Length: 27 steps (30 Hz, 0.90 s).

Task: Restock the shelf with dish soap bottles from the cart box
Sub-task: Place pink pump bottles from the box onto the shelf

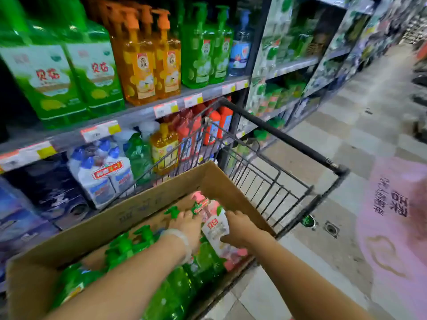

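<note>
Setting: supermarket aisle; shelf point(143, 112) stood to my left, stocked with green, orange and red soap bottles; tiled floor point(346, 135) ran off to the right.
Cart: black wire cart point(265, 179) carried an open cardboard box point(143, 204).
Box contents: green pump bottles point(129, 245) lay on their sides, with one pink bottle point(215, 225) among them at the far right end.
Pink bottle, look: pink pump head, white label with red print, pinkish body; slightly blurred, so I could not read the label.
Left hand point(187, 227): reached into the box, fingers laid along the pink bottle's neck and left side; how far they curled round it I could not tell.
Right hand point(240, 229): fingers wrapped over the bottle's right flank, thumb under the label edge, holding it.
Handling, my judgement: full, so fairly heavy; plastic wall stiff but slick; the pump neck looked a weak point.
Grip advice: I judged the body at label height best, one hand under the base.
</note>
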Each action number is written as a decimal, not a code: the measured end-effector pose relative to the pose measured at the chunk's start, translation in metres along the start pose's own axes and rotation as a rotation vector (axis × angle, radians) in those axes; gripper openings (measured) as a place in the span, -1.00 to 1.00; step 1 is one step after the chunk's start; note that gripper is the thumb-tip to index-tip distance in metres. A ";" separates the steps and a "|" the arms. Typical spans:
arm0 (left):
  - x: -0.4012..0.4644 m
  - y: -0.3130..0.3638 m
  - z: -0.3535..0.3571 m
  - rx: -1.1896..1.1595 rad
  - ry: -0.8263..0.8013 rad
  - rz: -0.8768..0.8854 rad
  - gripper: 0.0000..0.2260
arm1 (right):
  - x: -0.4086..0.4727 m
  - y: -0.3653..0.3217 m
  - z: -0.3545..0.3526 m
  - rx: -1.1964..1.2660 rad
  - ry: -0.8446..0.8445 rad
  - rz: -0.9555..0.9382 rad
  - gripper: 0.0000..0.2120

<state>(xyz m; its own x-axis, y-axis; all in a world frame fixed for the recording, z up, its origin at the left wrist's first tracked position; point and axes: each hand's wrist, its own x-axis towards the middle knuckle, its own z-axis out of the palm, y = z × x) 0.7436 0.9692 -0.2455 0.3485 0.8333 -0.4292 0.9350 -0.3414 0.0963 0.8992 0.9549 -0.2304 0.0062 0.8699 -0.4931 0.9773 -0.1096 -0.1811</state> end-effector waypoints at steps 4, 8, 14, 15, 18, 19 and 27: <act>0.045 0.014 0.020 -0.107 -0.064 -0.104 -0.31 | 0.046 0.035 -0.002 0.036 -0.086 -0.023 -0.25; 0.070 0.027 0.050 -0.274 -0.209 -0.243 -0.29 | 0.078 0.052 0.017 0.117 -0.189 -0.069 -0.14; 0.096 0.040 0.092 -0.883 -0.351 -0.356 -0.49 | 0.114 0.071 0.050 0.335 -0.248 0.053 0.02; 0.098 0.043 0.095 -0.977 -0.341 -0.355 -0.55 | 0.119 0.073 0.052 0.329 -0.243 0.068 0.02; 0.107 0.047 0.101 -0.974 -0.261 -0.441 -0.48 | 0.136 0.077 0.056 0.265 -0.291 0.077 0.05; 0.109 0.048 0.103 -0.945 -0.244 -0.488 -0.37 | 0.141 0.076 0.056 0.246 -0.311 0.073 0.04; 0.099 0.061 0.117 -1.297 -0.124 -0.515 -0.32 | 0.142 0.078 0.049 0.328 -0.329 0.096 -0.25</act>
<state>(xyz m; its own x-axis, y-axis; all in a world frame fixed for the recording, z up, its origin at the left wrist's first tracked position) 0.8272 0.9799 -0.3874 0.0073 0.6735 -0.7392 0.3732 0.6839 0.6268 0.9661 1.0465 -0.3565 -0.0262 0.6554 -0.7548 0.8569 -0.3741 -0.3546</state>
